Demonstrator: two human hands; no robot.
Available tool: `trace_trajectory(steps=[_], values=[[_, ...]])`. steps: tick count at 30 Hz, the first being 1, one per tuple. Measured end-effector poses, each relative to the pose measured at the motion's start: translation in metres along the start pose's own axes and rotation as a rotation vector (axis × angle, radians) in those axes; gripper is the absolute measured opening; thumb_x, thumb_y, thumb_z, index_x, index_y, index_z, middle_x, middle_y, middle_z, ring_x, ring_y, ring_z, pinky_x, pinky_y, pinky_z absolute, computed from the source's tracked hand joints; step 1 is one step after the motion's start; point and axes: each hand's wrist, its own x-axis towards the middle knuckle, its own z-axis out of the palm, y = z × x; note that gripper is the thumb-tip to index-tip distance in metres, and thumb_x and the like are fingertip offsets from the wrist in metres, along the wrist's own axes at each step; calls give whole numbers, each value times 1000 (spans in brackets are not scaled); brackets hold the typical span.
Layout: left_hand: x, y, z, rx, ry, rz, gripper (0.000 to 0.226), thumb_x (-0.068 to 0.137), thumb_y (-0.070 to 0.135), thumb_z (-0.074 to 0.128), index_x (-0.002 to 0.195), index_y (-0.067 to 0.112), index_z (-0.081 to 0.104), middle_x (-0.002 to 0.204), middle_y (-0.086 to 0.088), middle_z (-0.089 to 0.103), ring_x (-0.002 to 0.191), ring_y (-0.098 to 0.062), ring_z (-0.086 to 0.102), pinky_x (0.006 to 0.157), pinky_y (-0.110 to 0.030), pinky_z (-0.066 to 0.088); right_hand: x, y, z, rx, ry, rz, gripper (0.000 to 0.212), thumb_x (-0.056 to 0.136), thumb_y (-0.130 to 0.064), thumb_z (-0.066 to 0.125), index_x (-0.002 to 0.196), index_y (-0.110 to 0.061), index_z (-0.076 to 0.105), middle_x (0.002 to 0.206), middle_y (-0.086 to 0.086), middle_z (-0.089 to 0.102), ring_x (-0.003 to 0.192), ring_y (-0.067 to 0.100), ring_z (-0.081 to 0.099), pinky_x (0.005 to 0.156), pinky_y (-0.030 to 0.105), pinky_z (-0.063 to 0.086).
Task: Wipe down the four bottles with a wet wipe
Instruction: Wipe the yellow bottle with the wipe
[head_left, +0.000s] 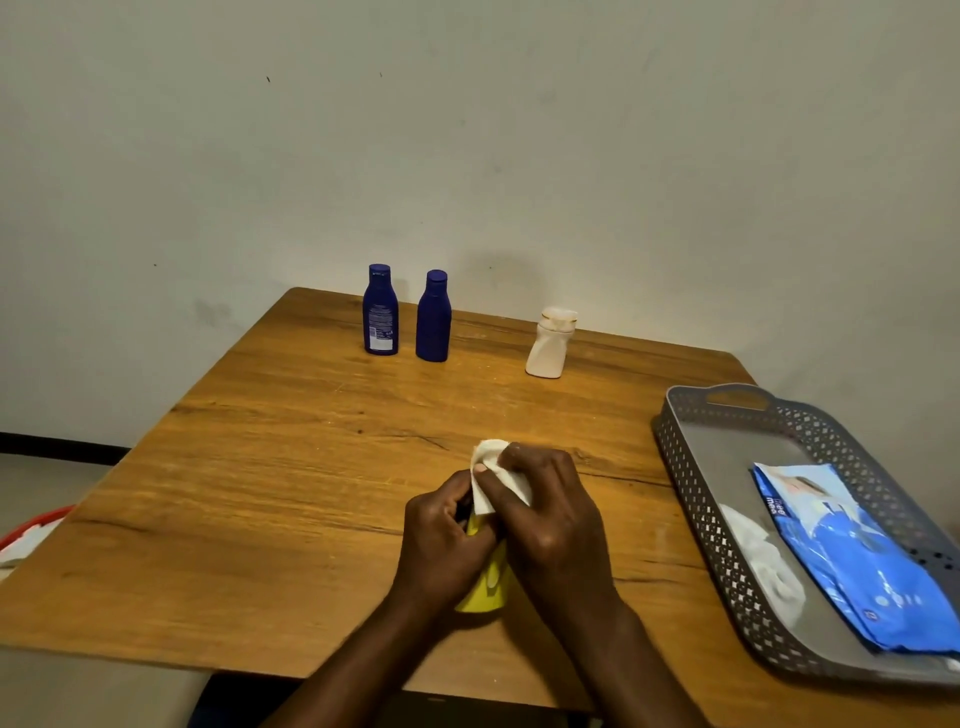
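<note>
A yellow bottle (488, 582) is held near the table's front, mostly hidden by both hands. My left hand (441, 540) grips its upper part. My right hand (550, 525) pinches a white wet wipe (496, 470) against the bottle's top. Two dark blue bottles (380, 310) (432, 317) stand upright side by side at the far edge of the table. A white bottle (549, 343) with a cream cap stands to their right.
A grey perforated tray (691, 457) lies at the right edge of the wooden table (285, 441), holding a blue wipe pack (852, 551) and a crumpled white wipe (763, 561). A red-rimmed container (31, 530) shows at the far left. A wall stands behind.
</note>
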Motion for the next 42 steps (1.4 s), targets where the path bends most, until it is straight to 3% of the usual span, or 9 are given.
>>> trace_trajectory(steps=[5, 9, 14, 18, 24, 29, 35, 39, 42], values=[[1, 2, -3, -100, 9, -45, 22, 83, 14, 71, 101, 26, 65, 91, 14, 73, 82, -4, 69, 69, -15, 51, -20, 16, 1, 113, 41, 125, 28, 93, -10, 52, 116, -1, 66, 114, 15, 58, 106, 25, 56, 84, 28, 51], [5, 9, -8, -226, -65, -150, 20, 85, 17, 61, 104, 20, 63, 89, 12, 73, 81, -4, 68, 65, -16, 51, -16, 11, -11, 567, 193, 655, 39, 82, 17, 54, 101, -14, 71, 106, -1, 62, 102, 0, 57, 82, 12, 47], [8, 0, -3, -422, -71, -412, 42, 87, 38, 51, 127, 29, 48, 100, 3, 69, 87, -16, 67, 71, -38, 56, 1, -4, -19, 978, 185, 1215, 33, 91, 1, 55, 96, -27, 70, 104, -4, 70, 86, 8, 66, 58, 14, 51], [2, -9, 4, -476, 13, -435, 54, 80, 43, 66, 124, 30, 38, 124, -6, 59, 108, -26, 63, 84, -43, 55, 2, -28, -15, 1014, 75, 1134, 37, 90, 1, 57, 93, -33, 71, 101, -10, 72, 93, 2, 67, 76, 19, 55], [1, -12, -7, -705, -36, -512, 48, 76, 28, 64, 118, 15, 47, 100, -16, 58, 62, -21, 58, 40, -27, 45, 6, -18, -19, 1004, 155, 1136, 33, 91, -2, 56, 98, -32, 70, 102, -11, 71, 90, 2, 67, 69, 19, 55], [0, -17, -10, -784, -134, -534, 44, 86, 34, 56, 121, 10, 51, 107, -19, 61, 72, -29, 58, 52, -33, 49, 16, 2, -9, 645, 217, 827, 46, 86, 7, 58, 103, -35, 66, 107, -15, 61, 104, -3, 57, 89, 19, 49], [-5, -18, -5, -734, -156, -550, 40, 89, 26, 57, 128, 15, 55, 115, -18, 66, 94, -31, 67, 75, -40, 54, 9, -2, 20, 194, -10, 225, 28, 79, -8, 68, 107, -7, 70, 116, 15, 58, 110, 21, 50, 79, 27, 51], [-8, -16, -8, -642, -186, -522, 39, 87, 29, 58, 125, 22, 59, 116, -15, 67, 95, -31, 66, 73, -39, 54, -2, -2, 27, 64, -91, 163, 34, 74, -5, 78, 106, -2, 68, 114, 18, 62, 109, 26, 52, 73, 32, 55], [-9, -15, -9, -623, -194, -538, 40, 82, 35, 60, 120, 24, 62, 100, -16, 68, 73, -30, 65, 57, -36, 52, -7, 2, 30, 81, -19, 188, 38, 73, -2, 78, 109, -2, 67, 112, 17, 62, 107, 26, 55, 76, 29, 52]])
